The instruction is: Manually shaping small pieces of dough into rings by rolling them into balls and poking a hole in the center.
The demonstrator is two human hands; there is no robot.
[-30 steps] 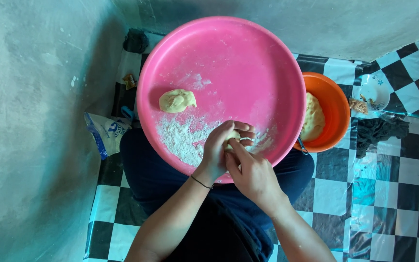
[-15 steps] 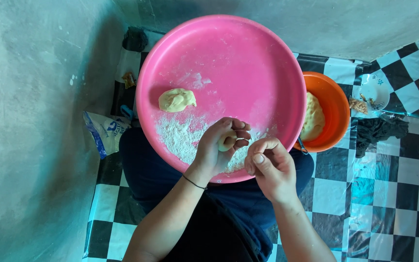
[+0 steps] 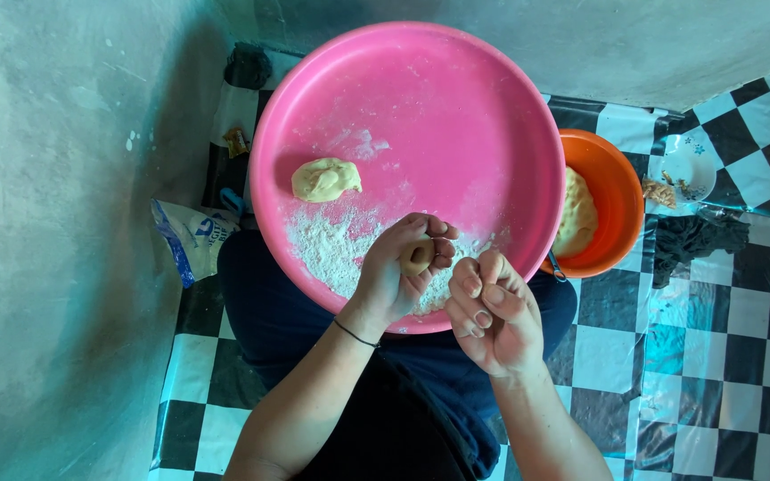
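Where left hand cups: small tan dough ball.

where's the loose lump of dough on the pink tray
In the head view, the dough lump lies on the pink tray's left side, just beyond the flour patch, clear of both hands.

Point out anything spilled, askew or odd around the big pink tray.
Nothing looks damaged. Loose white flour lies scattered over the near part of the round pink plastic tray, kept inside its rim. A crumpled blue-and-white plastic bag lies on the floor by the tray's left edge.
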